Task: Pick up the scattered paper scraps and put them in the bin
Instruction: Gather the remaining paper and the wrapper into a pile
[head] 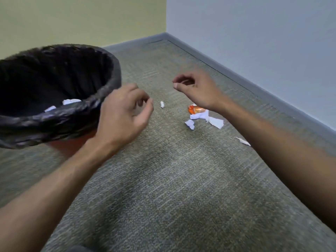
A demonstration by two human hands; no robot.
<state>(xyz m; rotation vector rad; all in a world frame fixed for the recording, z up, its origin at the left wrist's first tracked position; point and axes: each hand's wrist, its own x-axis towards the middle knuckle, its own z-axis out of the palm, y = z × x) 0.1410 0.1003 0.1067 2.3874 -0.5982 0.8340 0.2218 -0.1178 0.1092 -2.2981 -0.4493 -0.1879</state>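
Observation:
A bin [60, 122] lined with a black bag stands at the left, with white scraps [71, 101] lying inside it. My left hand [125, 115] hovers just right of its rim, fingers loosely curled, holding nothing. Farther right, my right hand [196, 88] hangs above the carpet with fingers loosely curled, and I see nothing in it. A tiny white scrap [162, 104] lies on the carpet between my hands. Under my right wrist sits an orange wrapper [195, 109] among white paper scraps [214, 121]. One more scrap [243, 141] lies beside my right forearm.
Grey-green carpet [172, 179] covers the floor. A grey baseboard [254, 86] runs along the pale blue wall at the right and meets a yellow wall at the far corner. The bin's red body shows below the bag.

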